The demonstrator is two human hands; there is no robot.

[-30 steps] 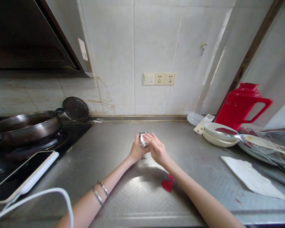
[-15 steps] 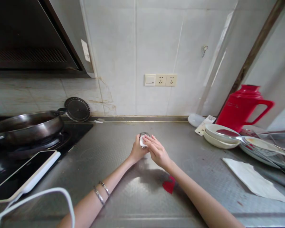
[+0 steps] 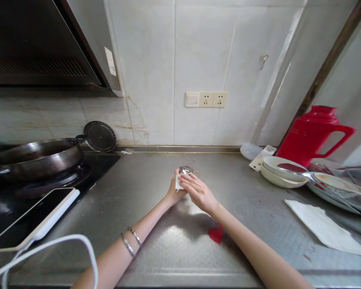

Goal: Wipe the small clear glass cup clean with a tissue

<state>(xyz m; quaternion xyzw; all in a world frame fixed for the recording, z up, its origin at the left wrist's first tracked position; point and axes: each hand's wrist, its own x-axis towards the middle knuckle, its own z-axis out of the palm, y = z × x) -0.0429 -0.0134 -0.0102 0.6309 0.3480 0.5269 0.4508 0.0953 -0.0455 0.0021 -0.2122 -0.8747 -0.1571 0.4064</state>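
Over the middle of the counter, my left hand [image 3: 173, 194] is wrapped round a small, shiny, dark-silver object [image 3: 185, 169]. Only its top shows above the fingers, so I cannot make out its kind. My right hand [image 3: 200, 196] comes in from the right, fingers together, pressing a small white tissue [image 3: 178, 184] against the object's near side. The two hands touch each other. Below them, partly behind my right forearm, a red scrap [image 3: 215, 235] lies on the metal counter [image 3: 150, 172].
At left, a steel pan [image 3: 39, 160] sits on the black stove, near a phone [image 3: 30, 220] with a white cable [image 3: 75, 237]. To the right are a red thermos [image 3: 311, 136], stacked white bowls [image 3: 282, 178], plates and a flat paper towel [image 3: 325, 228]. A range hood [image 3: 42, 48] hangs upper left.
The tissue under my right fingers has slid slightly left and down, and more of the object's shiny top shows. My left hand keeps its hold. The view has shifted a little.
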